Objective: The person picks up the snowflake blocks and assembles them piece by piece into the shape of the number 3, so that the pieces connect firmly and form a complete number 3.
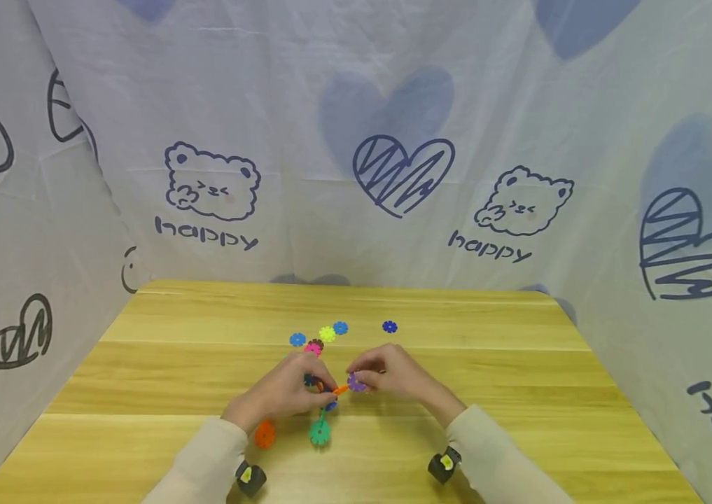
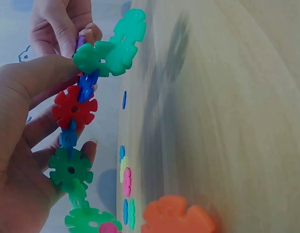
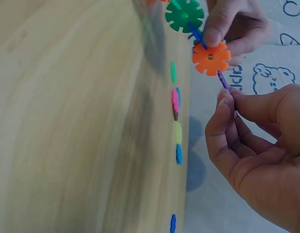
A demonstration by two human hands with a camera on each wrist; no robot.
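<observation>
My left hand (image 1: 286,385) grips a chain of interlocking snowflake discs. In the left wrist view, the chain includes a red disc (image 2: 74,108), a dark green disc (image 2: 70,170), blue discs seen nearly edge-on and joined teal discs (image 2: 98,59) at the top. At its far end, an orange disc (image 3: 211,58) is held by the left fingers. My right hand (image 1: 396,374) pinches a purple disc (image 3: 224,82) between thumb and fingers, its rim meeting the orange disc's edge; how far it is slotted in, I cannot tell. Another orange disc (image 1: 264,434) shows beside the left forearm.
Loose discs lie on the wooden table (image 1: 488,392) beyond the hands: a dark blue disc (image 1: 390,327), a lighter blue disc (image 1: 340,327), a yellow disc (image 1: 327,334), a pink disc (image 1: 313,348) and others. A printed cloth (image 1: 305,210) encloses the table's back and sides.
</observation>
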